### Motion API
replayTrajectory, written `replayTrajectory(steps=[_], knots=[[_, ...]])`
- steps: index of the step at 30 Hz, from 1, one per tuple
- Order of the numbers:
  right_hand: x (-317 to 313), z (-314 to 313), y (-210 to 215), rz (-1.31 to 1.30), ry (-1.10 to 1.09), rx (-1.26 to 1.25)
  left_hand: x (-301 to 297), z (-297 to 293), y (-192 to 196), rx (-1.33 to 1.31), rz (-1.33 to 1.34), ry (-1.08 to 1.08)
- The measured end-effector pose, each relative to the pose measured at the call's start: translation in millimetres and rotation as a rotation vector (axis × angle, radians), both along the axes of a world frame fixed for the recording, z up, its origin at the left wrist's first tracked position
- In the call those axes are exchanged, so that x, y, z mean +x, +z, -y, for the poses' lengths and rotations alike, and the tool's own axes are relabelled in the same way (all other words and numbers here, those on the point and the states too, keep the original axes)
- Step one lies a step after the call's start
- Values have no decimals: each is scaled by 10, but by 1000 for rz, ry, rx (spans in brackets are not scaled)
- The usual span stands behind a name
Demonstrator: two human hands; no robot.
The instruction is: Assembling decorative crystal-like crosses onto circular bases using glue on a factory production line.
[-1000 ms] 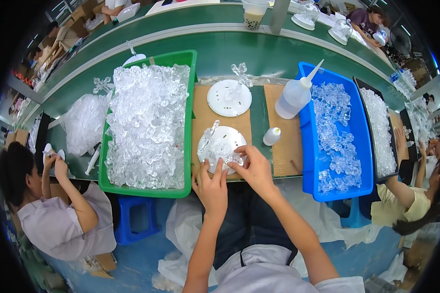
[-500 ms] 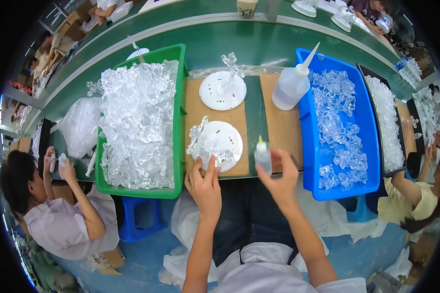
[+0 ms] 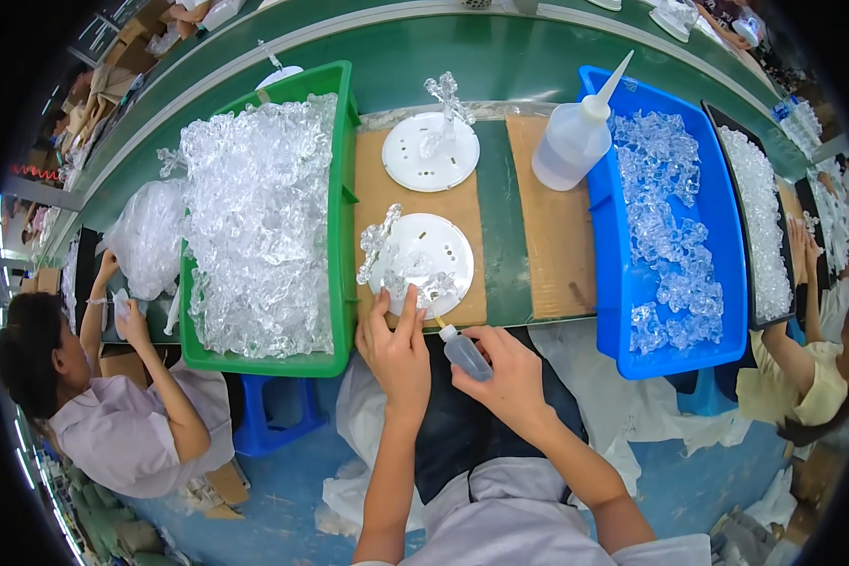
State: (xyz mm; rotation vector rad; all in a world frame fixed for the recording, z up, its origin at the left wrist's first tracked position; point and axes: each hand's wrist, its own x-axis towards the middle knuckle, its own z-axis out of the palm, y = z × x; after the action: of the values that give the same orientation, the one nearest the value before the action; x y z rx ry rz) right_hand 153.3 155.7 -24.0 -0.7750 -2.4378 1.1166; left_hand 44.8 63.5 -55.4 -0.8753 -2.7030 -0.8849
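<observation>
Fingers of the left hand (image 3: 398, 347) reach forward and press on a clear crystal piece (image 3: 423, 285) at the near rim of the nearer white round plate (image 3: 423, 262); they rest on it, spread rather than clenched, with the thumb alongside. Fingers of the right hand (image 3: 507, 370) are curled around a small squeeze bottle (image 3: 464, 353), whose thin nozzle points up and left toward that same rim, close to the left fingertips.

Seen from the head camera, the plate lies on a brown cardboard sheet (image 3: 383, 189) at the near edge of the green worktable (image 3: 500, 66), with another clear crystal piece propped at its left rim. A second white plate (image 3: 431, 151) sits farther back, carrying an upright clear ornament. A large squeeze bottle (image 3: 575, 141) with a long nozzle stands on a second cardboard sheet to the right. A green bin (image 3: 335, 217) heaped with clear crystal parts lies to the left, and a blue bin (image 3: 613, 274) partly filled with similar parts to the right. A co-worker (image 3: 113, 415) sits at the far left, another at the far right.
</observation>
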Motion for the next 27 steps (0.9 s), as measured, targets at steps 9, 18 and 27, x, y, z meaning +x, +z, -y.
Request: replayTrajectory(steps=[9, 18, 27], knots=[[-7, 4, -23, -18, -12, -19, 3, 6, -3, 8, 16, 4], [14, -97, -33, 14, -48, -93, -3, -11, 1, 17, 17, 15], [8, -183, -24, 23, -88, -138, -5, 1, -35, 17, 11, 18]])
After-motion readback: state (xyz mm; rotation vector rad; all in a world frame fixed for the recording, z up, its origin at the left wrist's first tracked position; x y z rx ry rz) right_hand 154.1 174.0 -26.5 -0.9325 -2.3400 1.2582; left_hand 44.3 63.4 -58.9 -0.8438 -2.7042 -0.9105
